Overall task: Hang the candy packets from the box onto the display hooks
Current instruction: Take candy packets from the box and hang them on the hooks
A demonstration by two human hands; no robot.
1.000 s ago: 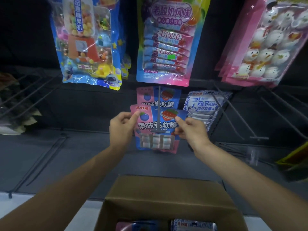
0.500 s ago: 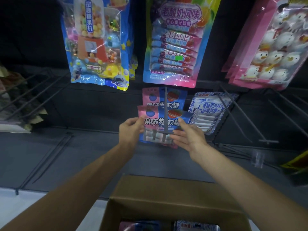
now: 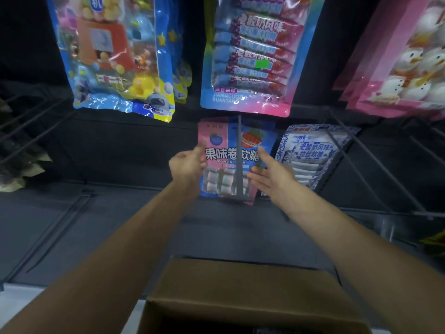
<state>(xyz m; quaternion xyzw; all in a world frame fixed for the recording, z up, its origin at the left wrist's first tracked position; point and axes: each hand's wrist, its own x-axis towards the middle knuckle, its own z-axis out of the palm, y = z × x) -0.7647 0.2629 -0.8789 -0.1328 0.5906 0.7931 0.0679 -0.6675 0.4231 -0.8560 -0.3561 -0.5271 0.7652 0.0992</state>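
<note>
- Candy packet (image 3: 218, 156) hangs mid-frame on the display hook (image 3: 240, 182), whose rod crosses its front.
- Left grip (image 3: 186, 165) pinches its left edge, likely squaring it; right grip (image 3: 272, 177) is wide, with straight fingers touching the right edge.

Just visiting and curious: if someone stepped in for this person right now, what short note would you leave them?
The left hand pinches the left edge of the pink-and-blue packet.
The right hand is open, with straight fingers against that packet's right edge.
The packet hangs on the middle hook, whose rod runs in front of it. The cardboard box stands below, and its inside is barely in view.
Done: this packet looks threaded onto the hook.
Left: let go, then take the next packet from the box, if any remain.
</note>
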